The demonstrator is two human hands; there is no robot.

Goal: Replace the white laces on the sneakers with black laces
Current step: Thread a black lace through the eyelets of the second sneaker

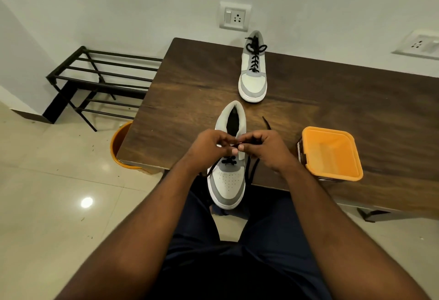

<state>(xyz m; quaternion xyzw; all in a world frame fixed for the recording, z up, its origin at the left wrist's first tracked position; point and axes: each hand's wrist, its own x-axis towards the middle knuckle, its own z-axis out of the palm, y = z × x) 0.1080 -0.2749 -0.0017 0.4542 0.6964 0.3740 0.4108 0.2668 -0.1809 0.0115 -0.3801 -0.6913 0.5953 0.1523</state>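
Note:
A white and grey sneaker (228, 181) lies at the table's near edge, toe toward me and hanging past the edge. A black lace (252, 171) crosses its lowest eyelets, and loose ends trail off to the right. Over the middle eyelets, my left hand (209, 149) and my right hand (263, 149) meet, both pinching the black lace. A second sneaker (253, 79) stands farther back, fully laced in black with a bow on top.
An orange square container (332, 155) sits on the wooden table (185, 100) to the right of my hands. An orange bucket (117, 145) stands on the floor at the table's left corner. A black metal shoe rack (99, 81) stands by the wall.

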